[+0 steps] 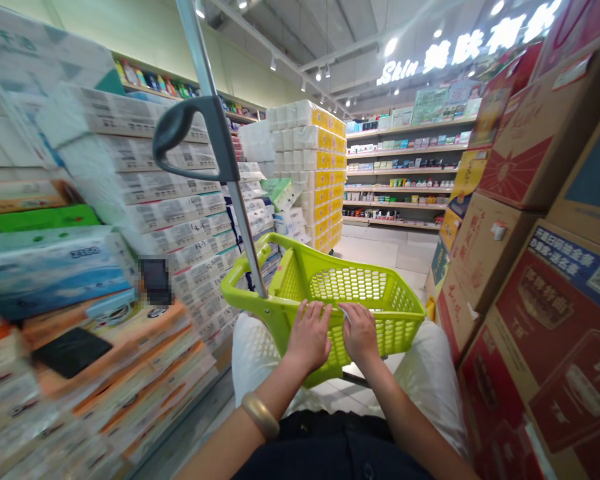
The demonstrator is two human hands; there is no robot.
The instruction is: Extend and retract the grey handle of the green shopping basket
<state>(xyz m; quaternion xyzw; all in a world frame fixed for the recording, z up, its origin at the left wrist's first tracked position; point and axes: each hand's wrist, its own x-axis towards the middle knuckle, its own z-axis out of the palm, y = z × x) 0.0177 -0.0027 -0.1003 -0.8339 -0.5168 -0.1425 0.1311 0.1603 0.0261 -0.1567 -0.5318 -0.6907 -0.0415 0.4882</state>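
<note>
A lime-green plastic shopping basket (325,267) with perforated walls stands between my knees. From its left end rises a metal pull rod with a dark grey handle (227,150). My left hand (310,337) has its fingers hooked over the basket's near rim, and a gold bangle (260,415) circles that wrist. Just beside it, my right hand (361,331) is closed over the same rim. A small white slip, perhaps paper, shows at its index finger; its full shape is hidden. The visible inside of the basket shows only green walls.
Stacked tissue packs (165,213) line the left, with a black flat object (73,350) on a lower pile. Cardboard cartons (510,247) rise close on my right. Ahead are a yellow-and-white pack tower (325,180), floor tiles and product shelves (405,170).
</note>
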